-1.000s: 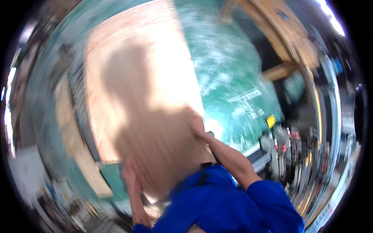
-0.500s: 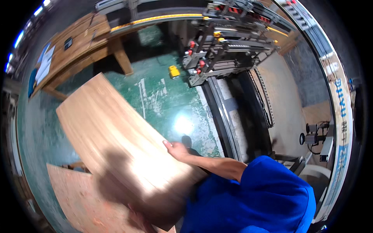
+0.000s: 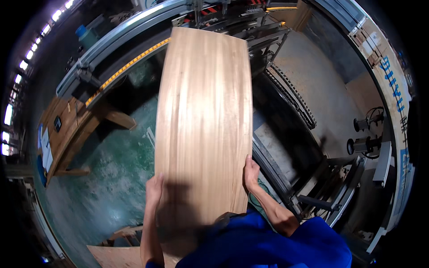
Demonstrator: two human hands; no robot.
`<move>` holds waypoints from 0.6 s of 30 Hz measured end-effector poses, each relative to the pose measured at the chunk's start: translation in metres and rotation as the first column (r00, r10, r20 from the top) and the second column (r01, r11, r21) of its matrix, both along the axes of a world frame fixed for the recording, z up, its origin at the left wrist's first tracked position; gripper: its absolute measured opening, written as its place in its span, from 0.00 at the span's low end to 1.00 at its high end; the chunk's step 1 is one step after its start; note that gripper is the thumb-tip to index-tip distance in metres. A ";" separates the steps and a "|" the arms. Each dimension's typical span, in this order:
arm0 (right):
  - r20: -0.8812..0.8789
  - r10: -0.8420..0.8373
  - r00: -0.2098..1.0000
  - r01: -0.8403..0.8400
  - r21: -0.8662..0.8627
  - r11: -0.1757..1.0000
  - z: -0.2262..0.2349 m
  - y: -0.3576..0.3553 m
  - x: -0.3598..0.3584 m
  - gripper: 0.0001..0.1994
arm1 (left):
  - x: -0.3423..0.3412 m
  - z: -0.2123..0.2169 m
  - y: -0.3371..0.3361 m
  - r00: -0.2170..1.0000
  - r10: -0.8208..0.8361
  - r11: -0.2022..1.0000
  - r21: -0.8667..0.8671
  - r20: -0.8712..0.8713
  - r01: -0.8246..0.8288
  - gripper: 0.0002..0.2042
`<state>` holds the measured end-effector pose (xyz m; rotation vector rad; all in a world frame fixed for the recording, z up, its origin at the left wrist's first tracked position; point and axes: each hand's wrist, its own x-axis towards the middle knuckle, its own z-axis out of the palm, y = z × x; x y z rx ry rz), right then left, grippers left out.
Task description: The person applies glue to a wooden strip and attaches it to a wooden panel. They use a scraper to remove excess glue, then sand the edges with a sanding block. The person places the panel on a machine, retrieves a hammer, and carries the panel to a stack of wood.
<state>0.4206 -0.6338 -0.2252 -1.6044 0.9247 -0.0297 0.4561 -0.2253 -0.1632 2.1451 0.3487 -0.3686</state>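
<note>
A long, pale wooden board [image 3: 203, 107] with lengthwise grain stretches away from my body, its far end over the machine's front. My left hand [image 3: 154, 185] grips its left edge. On the opposite edge, my right hand [image 3: 251, 172] holds on a little farther forward, thumb on the top face. The fingers under the board are hidden on both sides. A shadow falls across the near part of the board, close to my blue clothing.
Ahead stands a machine with a metal beam [image 3: 129, 22] and a yellow strip [image 3: 134, 60]. Its dark rail [image 3: 277, 165] runs along the right. A wooden table [image 3: 73, 129] with papers is at left. Another wooden sheet [image 3: 116, 257] lies low at the near left.
The board has swung from the left to straight ahead, toward the machine. My left hand, hardly visible before, now shows on its left edge. The view has turned too.
</note>
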 end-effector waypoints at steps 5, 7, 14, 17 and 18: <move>-0.001 -0.247 0.969 0.246 -0.076 0.966 -0.006 -0.030 0.046 0.32 | 0.144 -0.024 -0.055 0.996 -0.091 0.937 -0.339 -0.013 0.082 0.23; 0.042 -0.361 0.932 0.363 -0.100 0.926 -0.011 -0.036 0.070 0.31 | 0.201 -0.031 -0.078 0.986 -0.159 0.919 -0.371 -0.042 0.133 0.23; -0.041 -0.520 0.853 0.515 -0.087 0.853 -0.028 -0.031 0.165 0.29 | 0.389 -0.099 -0.090 0.898 -0.429 0.878 -0.282 -0.102 0.387 0.32; 0.131 -0.641 0.756 0.632 0.113 0.767 -0.025 -0.029 0.213 0.29 | 0.459 -0.065 -0.125 0.871 -0.491 0.844 -0.257 -0.022 0.470 0.29; 0.120 -0.631 0.766 0.623 0.105 0.775 -0.026 -0.035 0.233 0.30 | 0.492 -0.071 -0.128 0.852 -0.524 0.839 -0.166 0.011 0.519 0.28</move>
